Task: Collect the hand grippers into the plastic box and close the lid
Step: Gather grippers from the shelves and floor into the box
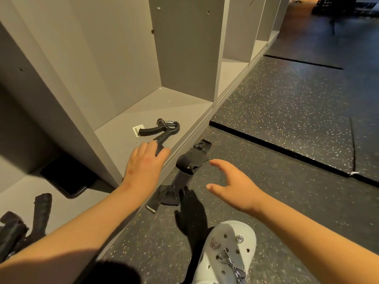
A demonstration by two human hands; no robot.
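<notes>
A person's left hand (145, 162) reaches into a grey cubby (164, 103), where a black hand gripper (162, 130) lies flat on the compartment floor. The gripper's lower handle runs back between the thumb and forefinger and vanishes under the hand. Whether the fingers (143, 147) have closed on it cannot be told. Its spring end lies beyond the fingertips, deeper in the cubby, and a white label (138, 128) sits just past the upper handle's tip. That gripper and label are all the compartment holds.

The right hand (235, 185) hovers over the speckled floor (287, 119), fingers spread and lightly curved, gripping nothing. Just ahead of its fingertips, toward the cubby's edge, lies a bundled black strap (192, 158). A second strap (166, 197) lies nearer the wrists, between the two forearms.

In the neighbouring compartment (20, 193), behind the left wrist, a dark, flat, round-cornered object (67, 181) rests on the floor; what it is cannot be told. Black padded handles (43, 210) lie beside the left forearm. A white clog (225, 253) with charms sits below the right forearm.
</notes>
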